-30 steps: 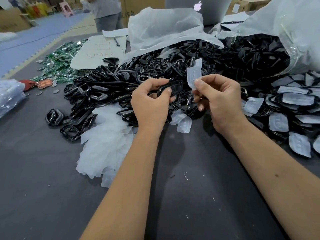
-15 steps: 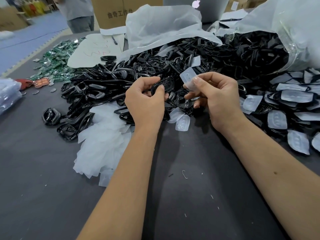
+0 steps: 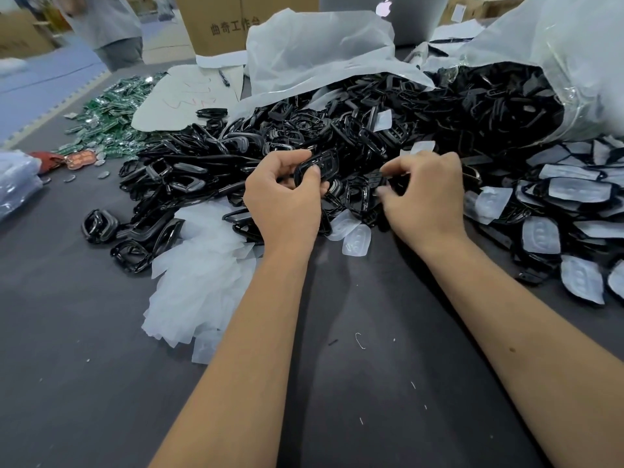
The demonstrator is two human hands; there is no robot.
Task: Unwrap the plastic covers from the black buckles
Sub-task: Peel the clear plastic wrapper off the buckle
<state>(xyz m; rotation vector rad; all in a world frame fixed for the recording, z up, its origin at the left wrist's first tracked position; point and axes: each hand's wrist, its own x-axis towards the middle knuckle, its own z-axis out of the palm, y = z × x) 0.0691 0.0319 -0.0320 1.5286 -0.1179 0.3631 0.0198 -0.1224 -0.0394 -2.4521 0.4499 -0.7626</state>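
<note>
My left hand (image 3: 283,201) grips a bare black buckle (image 3: 315,167) between thumb and fingertips, just above the big heap of black buckles (image 3: 337,136). My right hand (image 3: 425,194) is beside it to the right, low over the heap with thumb and fingers curled toward dark buckles. A translucent plastic cover (image 3: 420,147) sticks up behind its knuckles; whether the hand holds it is hidden. Buckles still in covers (image 3: 547,211) lie at the right. Peeled covers (image 3: 199,265) are piled at the left.
An open plastic sack (image 3: 574,62) spills buckles at the back right, with crumpled white plastic (image 3: 314,52) beside it. Green packets (image 3: 111,113), a cardboard box (image 3: 216,25), a laptop (image 3: 405,18) and a standing person (image 3: 108,28) are at the back. Grey tabletop (image 3: 371,366) lies under my forearms.
My right hand has dropped from chest-high with the pinched cover down onto the heap. My left hand keeps the same buckle and has barely moved.
</note>
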